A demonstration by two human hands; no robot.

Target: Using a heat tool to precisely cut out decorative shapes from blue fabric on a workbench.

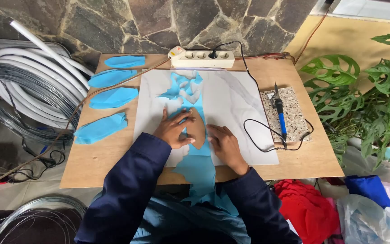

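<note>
My left hand (173, 130) presses flat on a brown leaf-shaped template (198, 131) that lies on a strip of light blue fabric (195, 165). My right hand (223, 143) rests with fingers spread on the white marbled slab (240, 113), touching the template's right edge. The blue fabric runs from the far part of the slab toward me and hangs over the wooden board's (100, 158) near edge. Both sleeves are dark blue.
Several cut blue leaf shapes (113, 97) lie in a column on the board's left. A power strip (201, 56) sits at the far edge. A soldering iron (280, 115) rests on a speckled stone tile (292, 119). Coiled hose and wire at left, plants at right, red cloth below.
</note>
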